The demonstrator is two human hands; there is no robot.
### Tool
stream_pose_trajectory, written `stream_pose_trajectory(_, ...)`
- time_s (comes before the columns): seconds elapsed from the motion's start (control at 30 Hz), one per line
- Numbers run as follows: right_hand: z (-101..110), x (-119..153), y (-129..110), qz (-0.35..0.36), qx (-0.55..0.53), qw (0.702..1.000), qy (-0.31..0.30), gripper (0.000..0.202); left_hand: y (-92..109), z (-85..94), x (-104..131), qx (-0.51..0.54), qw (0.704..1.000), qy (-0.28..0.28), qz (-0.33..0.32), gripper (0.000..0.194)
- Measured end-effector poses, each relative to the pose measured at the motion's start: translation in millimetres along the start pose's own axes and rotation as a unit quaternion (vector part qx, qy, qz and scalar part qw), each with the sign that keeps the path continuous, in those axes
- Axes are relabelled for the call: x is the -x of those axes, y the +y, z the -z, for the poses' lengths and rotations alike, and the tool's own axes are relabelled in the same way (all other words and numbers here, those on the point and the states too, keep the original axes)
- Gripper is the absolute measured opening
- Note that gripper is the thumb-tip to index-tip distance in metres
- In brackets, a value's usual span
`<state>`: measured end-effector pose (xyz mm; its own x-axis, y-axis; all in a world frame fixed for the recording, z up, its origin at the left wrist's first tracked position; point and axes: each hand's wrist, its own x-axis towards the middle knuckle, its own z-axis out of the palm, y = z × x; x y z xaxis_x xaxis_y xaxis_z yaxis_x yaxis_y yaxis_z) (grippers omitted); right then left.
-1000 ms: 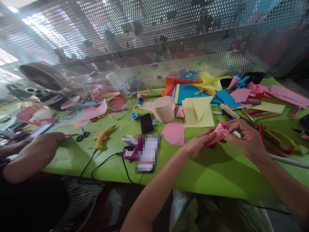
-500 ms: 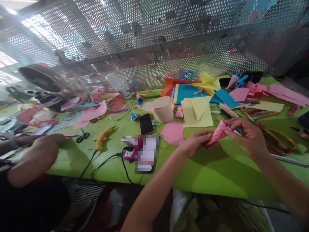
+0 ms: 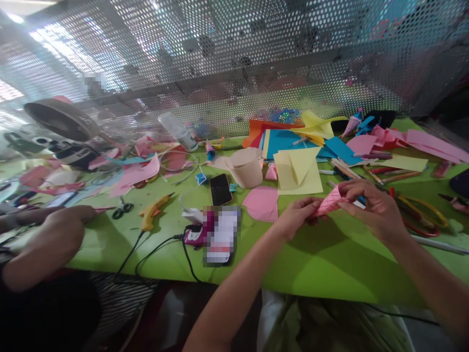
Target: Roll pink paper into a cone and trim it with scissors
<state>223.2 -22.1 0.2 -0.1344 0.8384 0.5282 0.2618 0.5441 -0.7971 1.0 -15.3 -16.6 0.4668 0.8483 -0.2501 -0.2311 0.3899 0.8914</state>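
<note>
A pink paper cone with a line pattern (image 3: 330, 201) is held between my two hands above the green table. My left hand (image 3: 298, 216) pinches its narrow lower end. The fingers of my right hand (image 3: 370, 204) are closed on its wider, upper end. Just left of my left hand lies a round pink paper piece (image 3: 261, 203). Behind the hands sit pale yellow sheets (image 3: 298, 171), one folded to a point. Pens and pencils lie behind my right hand, partly hidden by it.
A person's hand (image 3: 69, 225) rests at the left. Scissors (image 3: 122, 209), a yellow glue gun (image 3: 154, 213) with a cord, two phones and a cream paper roll (image 3: 245, 167) lie on the green table (image 3: 311, 274). Yellow-handled pliers (image 3: 421, 210) are at the right. A perforated metal screen stands behind.
The pink cone has turned slightly in my fingers, and its wide end looks narrower. The other person's hand has shifted a little to the left in view.
</note>
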Motion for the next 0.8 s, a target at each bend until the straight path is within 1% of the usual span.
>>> stream_pose_trajectory(0.17, -0.3, -0.3, 0.3, -0.011, -0.002, 1.0, -0.002, 0.014, 4.5, -2.4, 4.3, -0.014, 0.999, -0.034, -0.005, 0.062)
stream_pose_trajectory(0.47, -1.9, 1.1, -1.4, -0.014, -0.005, 1.0, -0.008, 0.013, -3.1, -1.4, -0.1, -0.03, 0.999, -0.021, -0.015, 0.06)
stream_pose_trajectory(0.57, -2.6, 2.1, -1.4, -0.016, 0.011, 1.0, 0.004, 0.015, -4.8, -1.9, -1.3, -0.034, 0.999, -0.023, -0.022, 0.061)
stream_pose_trajectory(0.7, -4.3, 2.7, -0.9, -0.003, 0.004, 1.0, 0.021, 0.016, -3.1, -3.6, 0.4, -0.051, 0.997, -0.047, -0.019, 0.064)
stream_pose_trajectory(0.8, -4.8, 2.5, -1.4, -0.001, -0.004, 0.999, 0.042, 0.017, 0.7, -4.9, 3.8, -0.059, 0.996, -0.058, -0.023, 0.061)
